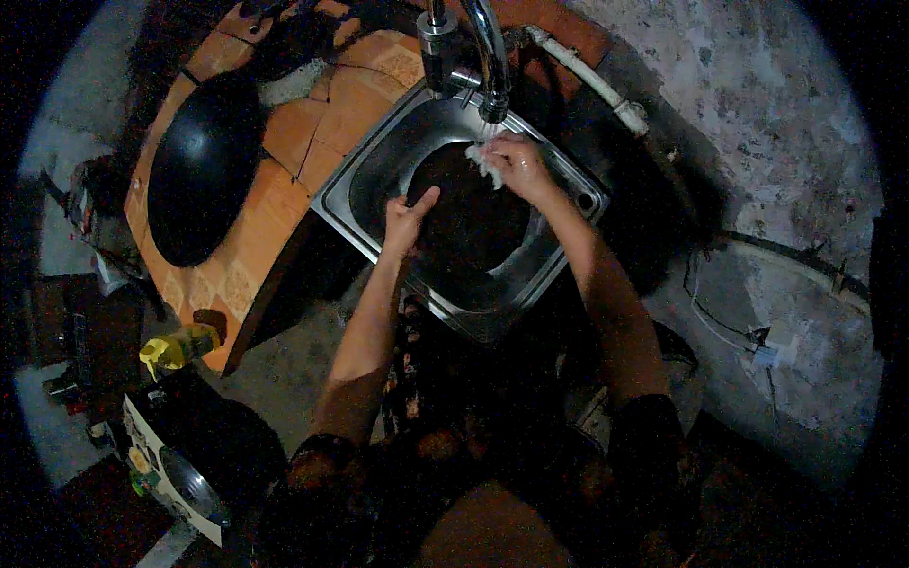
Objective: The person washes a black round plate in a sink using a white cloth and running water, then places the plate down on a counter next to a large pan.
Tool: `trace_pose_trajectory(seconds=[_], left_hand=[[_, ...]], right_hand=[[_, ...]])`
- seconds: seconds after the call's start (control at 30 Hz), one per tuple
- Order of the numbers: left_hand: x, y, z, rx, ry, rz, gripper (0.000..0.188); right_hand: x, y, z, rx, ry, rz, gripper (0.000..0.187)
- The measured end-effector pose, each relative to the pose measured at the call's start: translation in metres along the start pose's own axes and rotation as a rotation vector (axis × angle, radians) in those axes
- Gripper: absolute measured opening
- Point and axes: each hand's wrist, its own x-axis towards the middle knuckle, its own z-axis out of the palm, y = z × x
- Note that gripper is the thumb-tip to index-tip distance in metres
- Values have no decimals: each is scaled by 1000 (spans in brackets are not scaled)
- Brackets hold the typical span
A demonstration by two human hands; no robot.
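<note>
Under the tap (478,57), both hands (464,194) grip a pan (469,222).

The tap (483,57) overhangs the sink (379,161), crowding the far rim; a dark pan (473,222) fills the basin, leaving room only along the near edge

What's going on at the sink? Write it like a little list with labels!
place: steel sink set in an orange tiled counter
tap: faucet running
in sink: dark round pan
left hand: grips the pan's rim
right hand: presses a white soapy cloth on the pan under the water
on counter: black wok
lower left: yellow bottle
</note>
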Motion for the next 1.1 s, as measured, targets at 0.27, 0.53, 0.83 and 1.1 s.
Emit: trace_pose_trajectory(seconds=[0.27,0.53,0.83,1.1], left_hand=[[17,-3,4,202,-140,169,28],[10,10,16,425,-145,174,27],[38,-38,-5,295,-61,195,41],[45,-57,-25,200,76,25,42]], right_hand=[[20,-5,29,208,93,233,12],[77,61,46,865,259,944,27],[70,107,73,916,197,436,28],[83,99,90,1487,316,784,32]])
